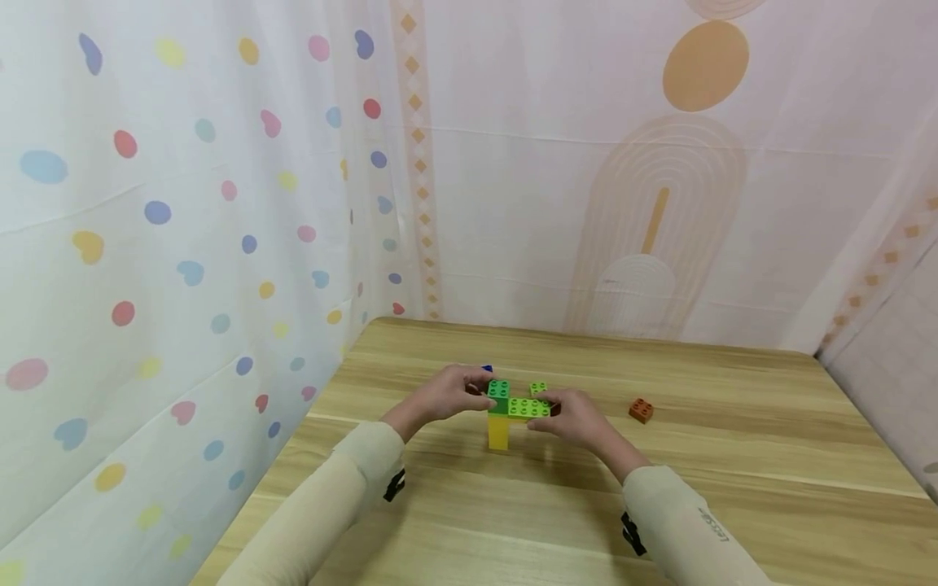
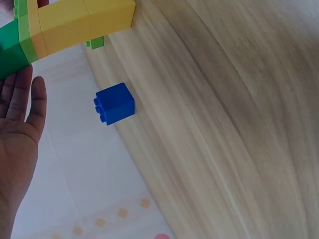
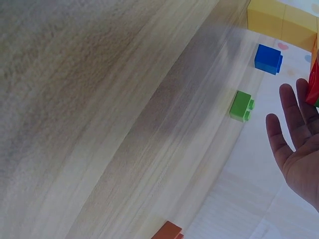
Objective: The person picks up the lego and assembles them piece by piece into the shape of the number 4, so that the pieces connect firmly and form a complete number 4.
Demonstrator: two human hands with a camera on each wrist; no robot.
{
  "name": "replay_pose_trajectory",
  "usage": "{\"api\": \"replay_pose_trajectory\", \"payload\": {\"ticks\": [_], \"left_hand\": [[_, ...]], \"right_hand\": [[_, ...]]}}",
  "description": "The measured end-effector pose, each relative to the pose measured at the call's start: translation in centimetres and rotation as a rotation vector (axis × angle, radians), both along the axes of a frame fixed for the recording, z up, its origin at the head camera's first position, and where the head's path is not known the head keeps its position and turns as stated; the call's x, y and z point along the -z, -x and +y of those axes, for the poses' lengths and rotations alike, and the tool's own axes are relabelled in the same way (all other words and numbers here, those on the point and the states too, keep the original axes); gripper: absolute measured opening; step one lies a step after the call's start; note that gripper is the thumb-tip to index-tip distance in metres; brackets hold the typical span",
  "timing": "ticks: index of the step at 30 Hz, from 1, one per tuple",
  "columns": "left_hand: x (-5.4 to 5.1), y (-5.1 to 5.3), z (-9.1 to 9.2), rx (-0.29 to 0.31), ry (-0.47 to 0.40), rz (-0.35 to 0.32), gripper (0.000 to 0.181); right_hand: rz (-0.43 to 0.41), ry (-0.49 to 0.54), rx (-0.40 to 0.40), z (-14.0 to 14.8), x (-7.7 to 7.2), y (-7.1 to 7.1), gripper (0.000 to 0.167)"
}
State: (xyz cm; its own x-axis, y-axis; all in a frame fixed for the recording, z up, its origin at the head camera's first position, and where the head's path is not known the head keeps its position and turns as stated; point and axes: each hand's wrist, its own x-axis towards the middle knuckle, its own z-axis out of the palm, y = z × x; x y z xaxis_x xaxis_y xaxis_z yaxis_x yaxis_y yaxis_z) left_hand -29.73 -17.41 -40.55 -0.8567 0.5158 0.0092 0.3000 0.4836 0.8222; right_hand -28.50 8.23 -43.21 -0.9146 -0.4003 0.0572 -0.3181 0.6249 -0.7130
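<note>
A stack of toy building bricks stands on the table: a yellow column (image 1: pixel 498 433), a long light-green brick (image 1: pixel 523 408) jutting right, and a dark-green brick (image 1: pixel 498 392) on top at the left. My left hand (image 1: pixel 454 392) pinches the dark-green brick between thumb and fingers. With my right hand (image 1: pixel 575 419) I grip the jutting end of the light-green brick. A thin orange layer (image 2: pixel 36 30) lies between the yellow and light green. Beside my right fingers, a red piece (image 3: pixel 314 82) shows at the frame's edge, partly cut off.
Behind the stack lie a loose blue brick (image 2: pixel 115 103) and a small light-green brick (image 3: pixel 240 105). A reddish-brown brick (image 1: pixel 641 409) rests to the right of my right hand. Patterned curtains (image 1: pixel 513 203) hang along the table's (image 1: pixel 733 456) back and left.
</note>
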Motion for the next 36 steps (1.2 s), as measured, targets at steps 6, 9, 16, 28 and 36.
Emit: {"api": "replay_pose_trajectory", "payload": {"ticks": [6,9,16,28,36], "left_hand": [[0.3,0.1,0.0,-0.009,-0.036,-0.018,0.033],[0.5,0.1,0.1,-0.023,-0.058,-0.027,0.034],[1.1,0.0,0.1,-0.060,-0.079,-0.028,0.038],[1.5,0.0,0.0,-0.083,-0.089,-0.040,0.042],[1.3,-0.2,-0.1,-0.086,-0.084,-0.048,0.043]], "right_hand": [[-0.010,0.024,0.003,0.2,0.0,0.0,0.050],[0.003,0.022,-0.001,0.2,0.0,0.0,0.049],[0.009,0.004,0.005,0.1,0.2,0.1,0.050],[0.011,-0.026,0.033,-0.2,-0.2,-0.2,0.054],[0.025,0.007,0.017,-0.8,-1.0,-0.4,0.055]]}}
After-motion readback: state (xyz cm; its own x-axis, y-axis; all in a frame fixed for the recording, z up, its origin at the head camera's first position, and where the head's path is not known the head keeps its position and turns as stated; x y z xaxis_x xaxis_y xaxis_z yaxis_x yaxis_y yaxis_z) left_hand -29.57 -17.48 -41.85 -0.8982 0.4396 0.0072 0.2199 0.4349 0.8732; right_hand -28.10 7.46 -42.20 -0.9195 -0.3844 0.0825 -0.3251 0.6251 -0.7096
